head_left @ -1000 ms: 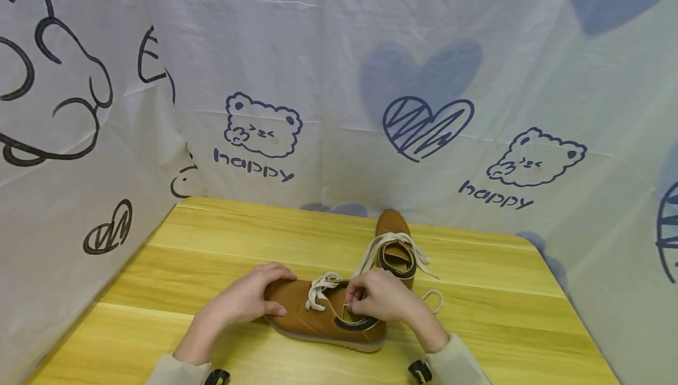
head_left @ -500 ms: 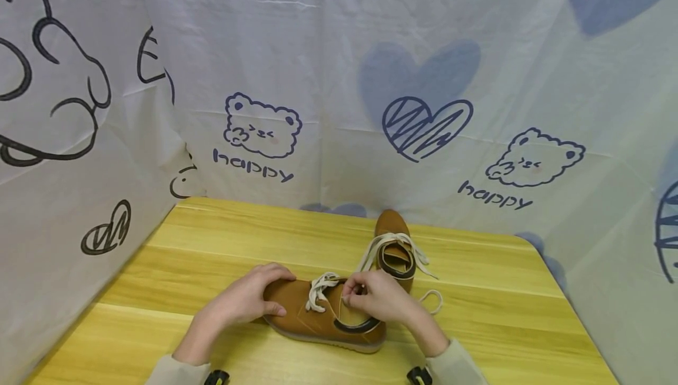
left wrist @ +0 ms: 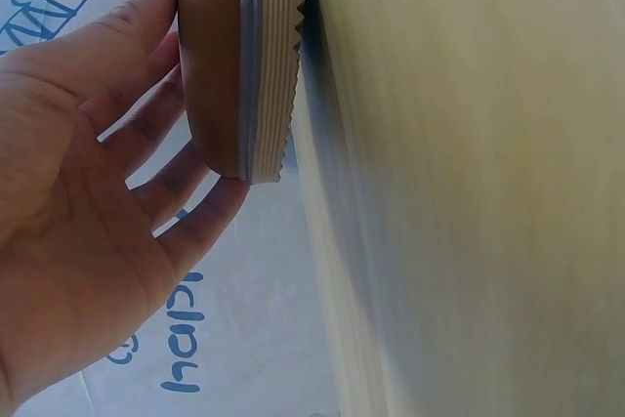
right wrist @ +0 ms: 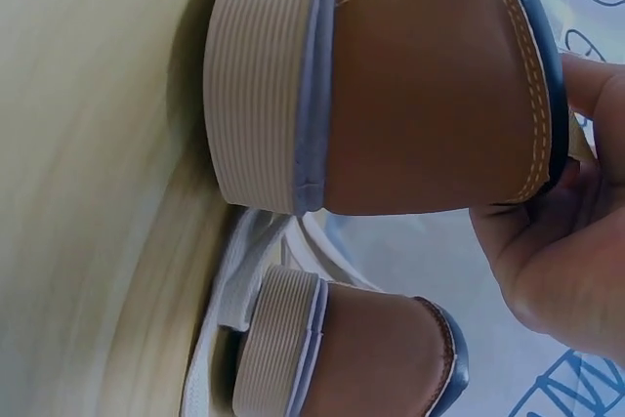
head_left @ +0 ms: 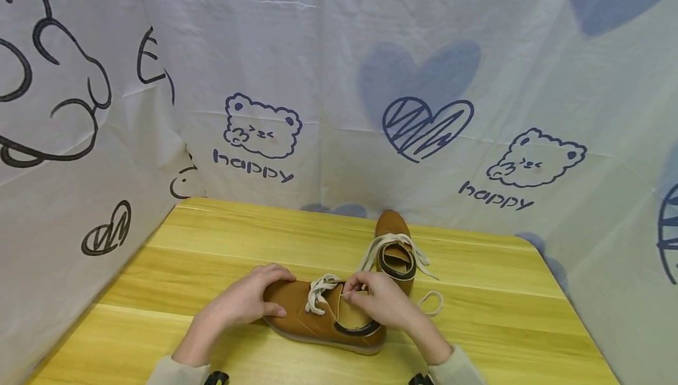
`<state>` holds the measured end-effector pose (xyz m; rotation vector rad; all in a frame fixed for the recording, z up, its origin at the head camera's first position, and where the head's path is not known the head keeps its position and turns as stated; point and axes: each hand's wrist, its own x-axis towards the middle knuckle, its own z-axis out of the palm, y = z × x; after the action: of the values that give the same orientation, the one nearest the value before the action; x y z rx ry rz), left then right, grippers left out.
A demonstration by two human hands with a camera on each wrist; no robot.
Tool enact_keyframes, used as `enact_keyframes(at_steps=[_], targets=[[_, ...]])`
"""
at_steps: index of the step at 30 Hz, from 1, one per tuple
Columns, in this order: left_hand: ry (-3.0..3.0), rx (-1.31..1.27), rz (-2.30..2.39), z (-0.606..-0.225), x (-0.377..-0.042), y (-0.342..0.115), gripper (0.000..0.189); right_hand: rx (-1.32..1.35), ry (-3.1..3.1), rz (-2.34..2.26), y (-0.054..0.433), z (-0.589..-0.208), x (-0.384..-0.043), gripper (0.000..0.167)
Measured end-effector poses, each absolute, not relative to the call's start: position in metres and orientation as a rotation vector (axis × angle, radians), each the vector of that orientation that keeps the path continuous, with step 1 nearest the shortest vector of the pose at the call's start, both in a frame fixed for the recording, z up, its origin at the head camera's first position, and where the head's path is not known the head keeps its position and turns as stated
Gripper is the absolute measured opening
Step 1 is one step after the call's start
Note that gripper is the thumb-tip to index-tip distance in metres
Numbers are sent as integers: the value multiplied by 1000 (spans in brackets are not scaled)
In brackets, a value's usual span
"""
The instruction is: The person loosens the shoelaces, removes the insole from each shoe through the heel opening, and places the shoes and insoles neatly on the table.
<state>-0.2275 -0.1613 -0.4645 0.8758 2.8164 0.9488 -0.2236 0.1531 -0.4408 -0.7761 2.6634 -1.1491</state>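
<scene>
A brown lace-up shoe (head_left: 309, 323) lies sideways on the table, toe to the left, its pale laces (head_left: 318, 294) gathered over the front. My left hand (head_left: 251, 296) grips its toe, thumb on the near side and fingers on the far side. At the shoe's opening my right hand (head_left: 378, 299) pinches the top edge of the tongue with thumb and forefinger. The right wrist view shows the shoe's heel (right wrist: 430, 95) close up, with the fingertips partly hidden behind the dark collar. In the left wrist view the ridged sole (left wrist: 278, 65) stands on the table.
A second brown shoe (head_left: 392, 223) stands behind the right hand, toe toward the back, its laces loose over the sides. A lace loop (head_left: 433, 301) lies on the wooden table (head_left: 503, 308) at right. Printed cloth (head_left: 339, 185) hangs along the back and left.
My right hand has shifted slightly up and left at the opening, and more of the shoe's inside shows. The left hand stays on the toe.
</scene>
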Motion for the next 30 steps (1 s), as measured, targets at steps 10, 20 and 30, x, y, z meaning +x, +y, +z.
enact_keyframes(at_steps=[10,20,30], targets=[[2807,865,957,-465,-228,-161,60,-743,2787,-1169,160,-437,-216,7],[2807,855,958,-464,-228,-163,60,-760,2840,-1230,179,-443,-203,6],[2802,865,956,-466,-228,-160,58,-1222,3016,-1066,193,-448,-192,26]])
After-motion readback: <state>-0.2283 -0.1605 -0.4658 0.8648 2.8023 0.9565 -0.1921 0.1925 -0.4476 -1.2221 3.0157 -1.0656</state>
